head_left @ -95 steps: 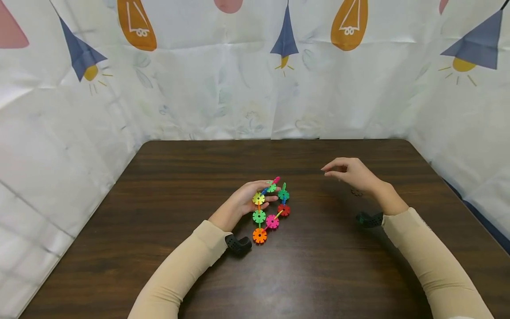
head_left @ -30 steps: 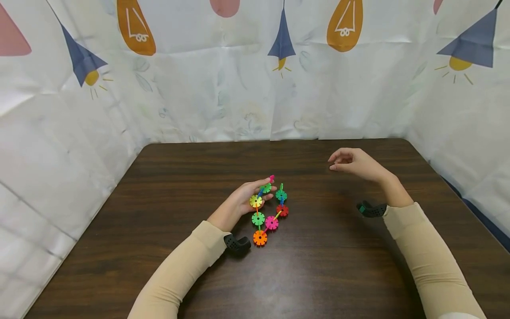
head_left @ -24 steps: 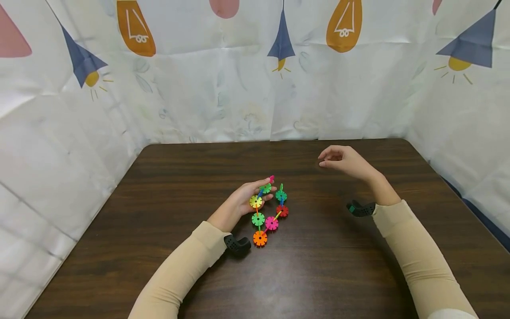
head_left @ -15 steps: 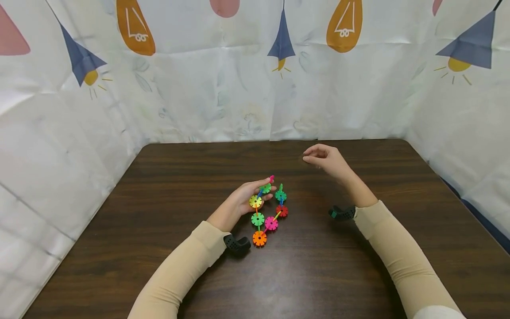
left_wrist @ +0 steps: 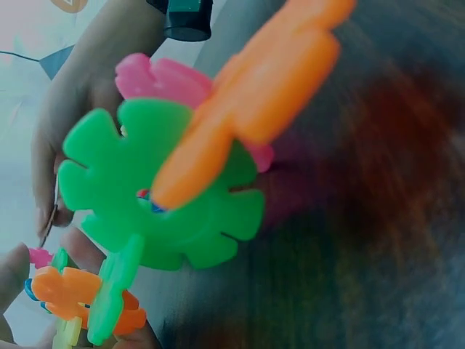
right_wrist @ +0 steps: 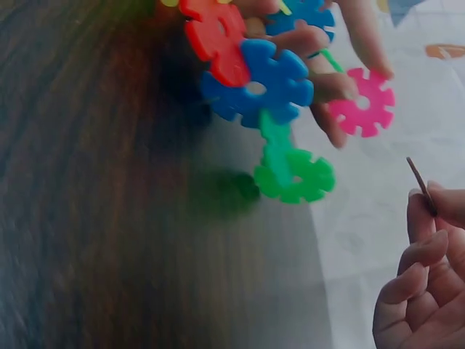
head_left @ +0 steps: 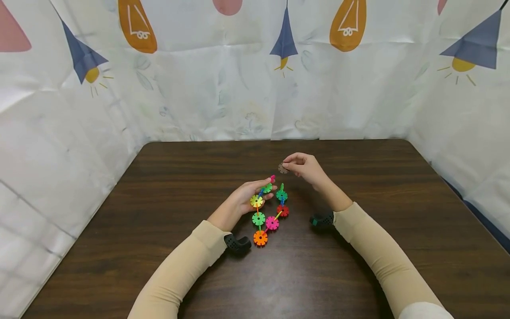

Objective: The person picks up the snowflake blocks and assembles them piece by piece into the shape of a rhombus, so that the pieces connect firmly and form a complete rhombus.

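Observation:
My left hand (head_left: 241,198) holds a chain of snowflake building discs, thumb and fingers at its pink end disc (right_wrist: 361,103). The chain hangs in an unclosed loop of slotted yellow, green, orange (head_left: 260,238), pink, red and blue discs. Its other end, a green disc (right_wrist: 309,180), points up beside the left fingers. In the head view my right hand (head_left: 307,169) is just to the upper right of the pink end. Its thumb and index finger pinch a single brown snowflake disc (head_left: 282,168), seen edge-on in the right wrist view and apart from the chain.
The dark wood table (head_left: 167,186) spreads under both arms. A white printed curtain (head_left: 239,102) closes off the back and sides. Black wrist straps (head_left: 237,244) sit under both sleeves.
The right hand has come left from the right side of the table to near the chain's pink end. The brown disc seen earlier on the table is now between its fingers. Left hand stayed put.

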`<state>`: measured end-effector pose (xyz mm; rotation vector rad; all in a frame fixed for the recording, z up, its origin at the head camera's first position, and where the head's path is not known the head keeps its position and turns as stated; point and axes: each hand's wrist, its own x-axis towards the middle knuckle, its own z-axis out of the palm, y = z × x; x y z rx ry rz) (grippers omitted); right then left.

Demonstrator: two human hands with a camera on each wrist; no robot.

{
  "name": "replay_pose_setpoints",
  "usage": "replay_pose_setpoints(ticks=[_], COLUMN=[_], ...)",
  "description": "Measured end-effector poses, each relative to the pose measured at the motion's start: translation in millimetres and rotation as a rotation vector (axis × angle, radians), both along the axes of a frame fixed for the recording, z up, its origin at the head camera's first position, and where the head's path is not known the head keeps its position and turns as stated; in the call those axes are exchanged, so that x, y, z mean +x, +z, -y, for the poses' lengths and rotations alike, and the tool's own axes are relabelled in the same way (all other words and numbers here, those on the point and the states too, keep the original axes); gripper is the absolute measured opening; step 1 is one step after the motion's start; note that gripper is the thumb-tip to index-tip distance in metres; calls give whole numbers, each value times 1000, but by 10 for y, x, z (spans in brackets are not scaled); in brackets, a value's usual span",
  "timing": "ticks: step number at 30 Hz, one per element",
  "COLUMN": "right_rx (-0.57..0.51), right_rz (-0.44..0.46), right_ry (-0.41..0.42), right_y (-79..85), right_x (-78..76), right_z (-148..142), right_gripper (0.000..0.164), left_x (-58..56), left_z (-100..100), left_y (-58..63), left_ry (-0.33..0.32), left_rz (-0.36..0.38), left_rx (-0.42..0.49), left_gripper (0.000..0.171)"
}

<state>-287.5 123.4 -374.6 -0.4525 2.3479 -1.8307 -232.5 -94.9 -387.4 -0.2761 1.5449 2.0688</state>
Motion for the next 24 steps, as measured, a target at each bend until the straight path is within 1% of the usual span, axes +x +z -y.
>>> replay_pose_setpoints(ticks=[3, 6, 11, 14, 19, 24], right_rx=[-3, 1, 16, 10, 4, 19], right_rz=[3, 1, 1, 3, -1, -33], right_ry=[-4, -7, -1, -6, -26, -65], right_y=[-41, -70, -98, -103, -112, -125], right_x=[-8, -6, 17, 31, 50, 59], right_z=[48, 93, 159, 175, 193, 232], right_gripper=[27, 26, 24, 23, 24, 27], left_x=[6, 6, 1, 5, 8, 3], left_z=[3, 8, 8, 4, 1, 7], left_y=[4, 1, -1, 0, -1, -7], left_ry=[0, -4, -12, -14, -21, -27], left_rz=[-2, -5, -2, -6, -28, -44], left_rx=[-2, -9, -23, -34, -59, -75], left_gripper=[38, 41, 44, 43, 43, 46])
